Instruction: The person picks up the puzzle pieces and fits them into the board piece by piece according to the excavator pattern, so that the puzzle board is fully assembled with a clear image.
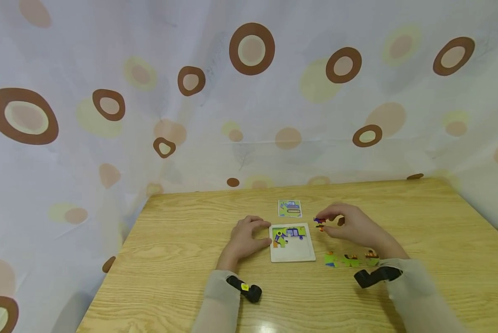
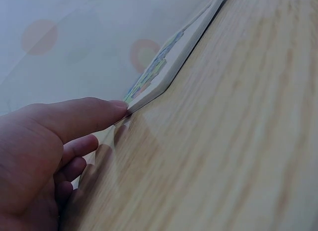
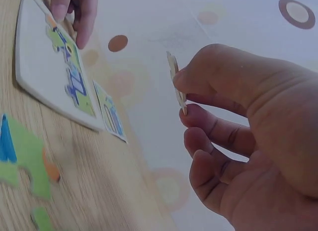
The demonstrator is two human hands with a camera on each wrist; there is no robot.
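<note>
My right hand (image 1: 355, 226) pinches a small puzzle piece (image 1: 319, 222) between thumb and fingers, raised off the table just right of the puzzle tray (image 1: 292, 255). In the right wrist view this puzzle piece (image 3: 177, 84) is seen nearly edge-on, so its picture is hidden there. The white tray has joined pieces (image 1: 290, 232) along its top and upper left, showing part of a blue vehicle on green; its lower part is bare. At the tray's left side, my left hand (image 1: 245, 238) touches the rim, and the left wrist view shows the thumb (image 2: 94, 116) against a corner.
Several loose puzzle pieces (image 1: 351, 260) lie on the wooden table (image 1: 182, 259), below my right hand. Behind the tray is a small picture card (image 1: 289, 208) of a similar vehicle. A patterned cloth (image 1: 207, 152) hangs at the table's far edge.
</note>
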